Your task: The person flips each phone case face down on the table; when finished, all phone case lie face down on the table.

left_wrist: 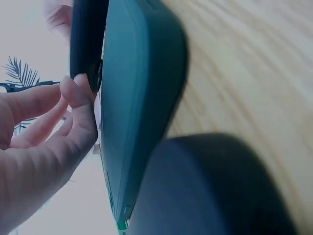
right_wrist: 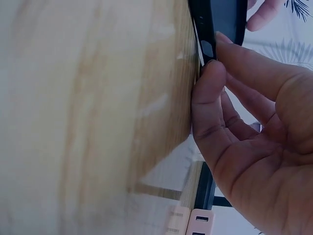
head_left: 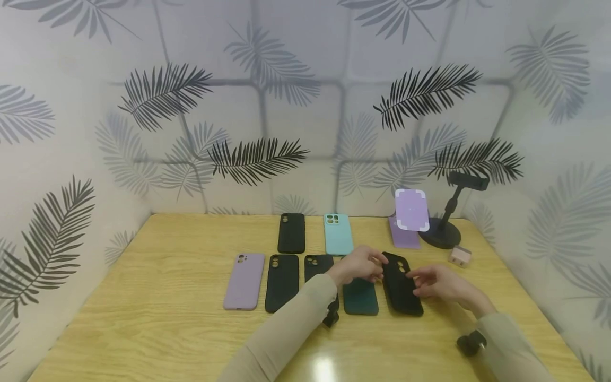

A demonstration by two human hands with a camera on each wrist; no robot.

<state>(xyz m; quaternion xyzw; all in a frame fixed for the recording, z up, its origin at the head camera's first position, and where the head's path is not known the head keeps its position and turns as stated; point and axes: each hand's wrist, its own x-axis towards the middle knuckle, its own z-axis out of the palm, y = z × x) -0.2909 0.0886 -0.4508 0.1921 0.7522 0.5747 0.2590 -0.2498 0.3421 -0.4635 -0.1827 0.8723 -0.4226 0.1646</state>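
A black phone case (head_left: 402, 291) at the right end of the front row lies slightly turned, its camera cutouts at the far end. My left hand (head_left: 361, 264) pinches its far left corner between thumb and finger. On the opposite long edge, my right hand (head_left: 441, 283) pinches the case near its side buttons, as the right wrist view shows. Beneath my left hand lies a dark teal phone case (head_left: 360, 298), its upper part hidden. Another black case (head_left: 319, 262) is partly covered by my left forearm.
Further left lie a black case (head_left: 282, 284) and a lilac case (head_left: 244, 282). Behind them are a black case (head_left: 291, 233) and a light blue case (head_left: 338, 236). At the back right stand a lilac magnetic-looking panel (head_left: 412, 210), a black phone stand (head_left: 441, 233) and a pink charger plug (head_left: 460, 256).
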